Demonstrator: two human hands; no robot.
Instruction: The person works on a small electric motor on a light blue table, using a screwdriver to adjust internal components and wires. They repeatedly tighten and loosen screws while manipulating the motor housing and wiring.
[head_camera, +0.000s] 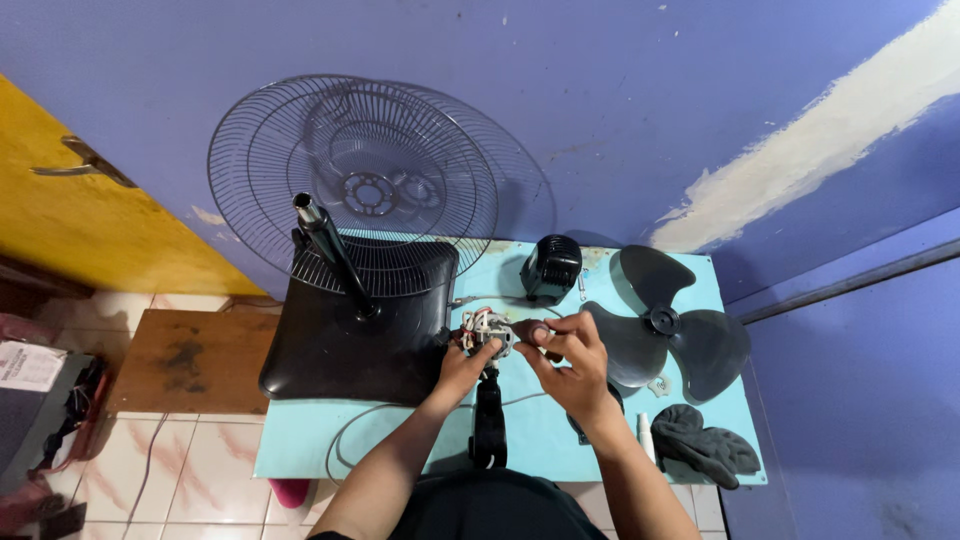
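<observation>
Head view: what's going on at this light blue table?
A person holds a small exposed fan motor with coloured wires over the light blue table, left hand gripping it, right hand at its side. Around it lie a black square fan base, round wire guard, dark three-blade propeller and black motor cover.

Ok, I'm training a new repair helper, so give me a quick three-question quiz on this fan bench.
1. True or false: the fan blade is mounted on the motor.
2. What do both hands hold? A) wire grille B) small motor with wires C) black cloth
3. What leans against the wall behind the black base?

Key:
1. False: it lies on the blue table, right of the right hand.
2. B: the left hand and right hand grip the motor.
3. The wire grille.
</observation>
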